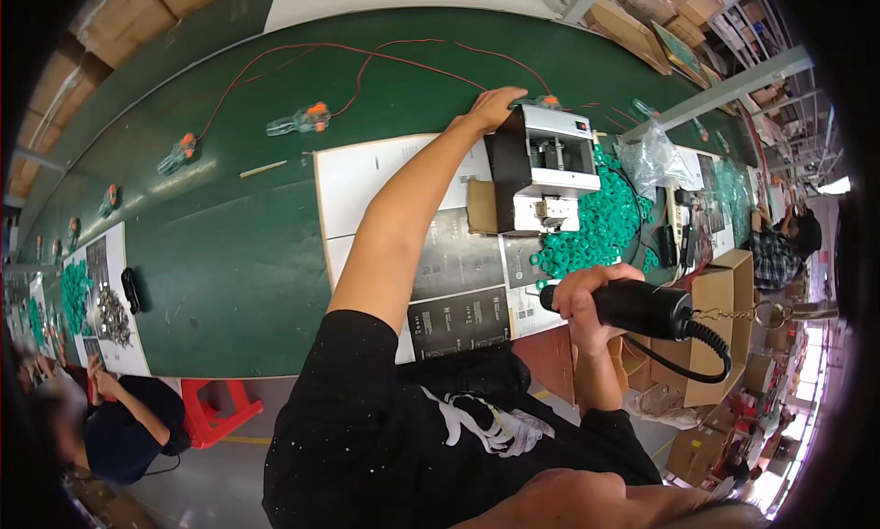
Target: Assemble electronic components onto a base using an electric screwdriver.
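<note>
My right hand point(591, 302) is wrapped around a black electric screwdriver point(642, 309), which hangs by a chain and trails a coiled cord. Its tip points left, over the near edge of the bench. My left arm stretches far across the bench, and my left hand point(495, 107) rests at the back left corner of a silver and black screw feeder point(550, 167). Its fingers look extended, though the tips are partly hidden at the machine's back edge. Just beyond them is a clear and orange piece point(548, 101). Green plastic rings point(605, 217) lie heaped beside the feeder.
Flattened printed cardboard point(458, 323) covers part of the green bench point(238, 291). Clear and orange pieces point(314, 116) with red wires lie toward the back. Plastic bags point(655, 158) and an open carton point(724, 300) are at right. A co-worker point(128, 419) sits near a red stool point(215, 414).
</note>
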Demonstrator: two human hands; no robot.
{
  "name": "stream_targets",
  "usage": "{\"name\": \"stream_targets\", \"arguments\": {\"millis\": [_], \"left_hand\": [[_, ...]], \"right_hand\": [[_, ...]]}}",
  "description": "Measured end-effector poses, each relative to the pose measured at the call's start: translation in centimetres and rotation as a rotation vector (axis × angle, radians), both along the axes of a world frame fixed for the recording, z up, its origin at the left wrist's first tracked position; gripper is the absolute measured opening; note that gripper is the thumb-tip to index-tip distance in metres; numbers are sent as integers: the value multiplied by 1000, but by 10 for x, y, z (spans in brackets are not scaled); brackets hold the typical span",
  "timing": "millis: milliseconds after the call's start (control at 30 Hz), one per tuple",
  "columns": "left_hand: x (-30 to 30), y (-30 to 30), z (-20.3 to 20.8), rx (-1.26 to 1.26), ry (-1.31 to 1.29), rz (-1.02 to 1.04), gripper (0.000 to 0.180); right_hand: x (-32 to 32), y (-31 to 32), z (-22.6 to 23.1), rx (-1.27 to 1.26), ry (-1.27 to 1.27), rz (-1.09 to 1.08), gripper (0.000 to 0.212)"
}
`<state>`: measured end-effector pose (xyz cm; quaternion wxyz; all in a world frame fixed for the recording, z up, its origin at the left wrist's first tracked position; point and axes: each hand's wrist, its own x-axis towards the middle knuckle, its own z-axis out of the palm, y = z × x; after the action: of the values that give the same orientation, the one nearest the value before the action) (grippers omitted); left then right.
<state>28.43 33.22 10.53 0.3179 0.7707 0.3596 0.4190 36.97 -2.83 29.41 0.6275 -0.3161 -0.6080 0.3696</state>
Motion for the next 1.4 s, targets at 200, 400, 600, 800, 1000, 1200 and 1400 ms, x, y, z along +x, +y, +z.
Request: {"name": "stream_targets", "arguments": {"millis": [200,400,600,800,1000,1200,1400], "left_hand": [[13,6,0,100,292,-76,37],[-54,-17,6,161,83,124,35],[-177,-149,28,69,-2,355,35],[-184,-337,-13,-98,22,156,38],[-173,-355,3,-100,74,147,39],[-184,-353,3,-92,56,122,39],[-200,-356,-6,-93,50,139,39]], "right_hand": [[20,-5,-8,2,36,-77,47],[32,6,-20,48,60,-106,45],[41,29,-30,48,84,-131,46],[-4,35,-62,-20,126,51,48],[-39,42,-77,-41,31,20,45],[-47,36,-90,-94,63,72,51],[-66,32,-100,-150,96,69,51]]}}
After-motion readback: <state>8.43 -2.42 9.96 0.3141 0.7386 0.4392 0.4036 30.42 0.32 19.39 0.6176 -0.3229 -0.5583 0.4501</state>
